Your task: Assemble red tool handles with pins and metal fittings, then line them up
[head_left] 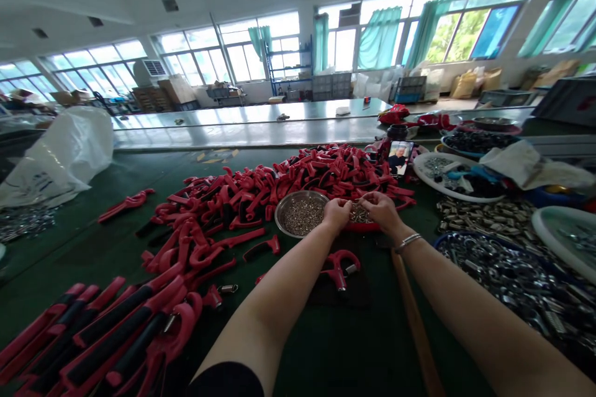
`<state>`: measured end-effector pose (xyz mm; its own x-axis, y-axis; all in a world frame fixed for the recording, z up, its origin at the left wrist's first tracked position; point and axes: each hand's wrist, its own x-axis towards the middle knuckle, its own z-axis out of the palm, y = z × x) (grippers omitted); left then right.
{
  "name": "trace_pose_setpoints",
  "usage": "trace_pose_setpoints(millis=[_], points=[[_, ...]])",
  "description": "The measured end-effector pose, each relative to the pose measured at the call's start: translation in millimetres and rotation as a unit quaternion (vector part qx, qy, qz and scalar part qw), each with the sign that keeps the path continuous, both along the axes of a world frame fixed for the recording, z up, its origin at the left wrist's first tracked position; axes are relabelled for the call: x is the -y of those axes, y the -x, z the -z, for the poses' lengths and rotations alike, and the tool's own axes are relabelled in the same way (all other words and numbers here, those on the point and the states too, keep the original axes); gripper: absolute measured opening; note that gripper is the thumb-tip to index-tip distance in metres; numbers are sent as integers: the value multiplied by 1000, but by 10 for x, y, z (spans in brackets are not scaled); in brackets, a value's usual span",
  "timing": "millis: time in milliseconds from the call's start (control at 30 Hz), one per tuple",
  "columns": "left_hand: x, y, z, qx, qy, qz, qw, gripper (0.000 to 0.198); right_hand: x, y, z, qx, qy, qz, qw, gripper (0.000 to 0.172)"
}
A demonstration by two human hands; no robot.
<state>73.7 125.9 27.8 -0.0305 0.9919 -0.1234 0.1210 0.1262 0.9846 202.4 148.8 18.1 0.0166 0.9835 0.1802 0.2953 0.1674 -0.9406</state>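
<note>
My left hand and my right hand reach forward side by side, fingers curled in a pinch over a red dish of small metal parts. What the fingertips hold is too small to make out. Just left of the hands stands a round metal bowl full of tiny metal pieces. A single red handle piece lies on a dark mat below my wrists. A silver bracelet sits on my right wrist.
A big heap of red and black handles fills the green table beyond and to the left. Finished handles lie at the lower left. Basins of metal parts stand at right, a phone behind, a wooden stick below.
</note>
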Motion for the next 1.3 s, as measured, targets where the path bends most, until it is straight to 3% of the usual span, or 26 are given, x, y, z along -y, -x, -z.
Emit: trace_pose_setpoints(millis=[100,233,333,400,500,767,933,1100,1300], points=[[17,158,-12,-70,-13,17,997,13,3,-53,15,54,-27,31,998,16],[340,530,-39,-162,-28,92,982,4,337,-57,30,132,-19,-62,989,9],[671,736,-32,-323,-70,201,922,12,700,-9,58,189,-13,-144,971,5],[839,785,-8,-421,-85,233,873,18,896,17,78,224,-15,-170,960,4],[960,771,48,-475,-79,206,852,22,1066,34,105,266,-17,-179,947,5],[968,733,180,-431,-92,168,882,26,1167,21,158,317,-19,-152,936,9],[1026,720,222,-433,-125,157,879,22,1198,1,169,327,-24,-137,935,10],[1152,676,203,-491,-177,163,837,22,1252,19,160,350,-43,-122,928,11],[1237,626,158,-559,-180,182,789,24,1308,21,179,370,-63,-129,918,11]])
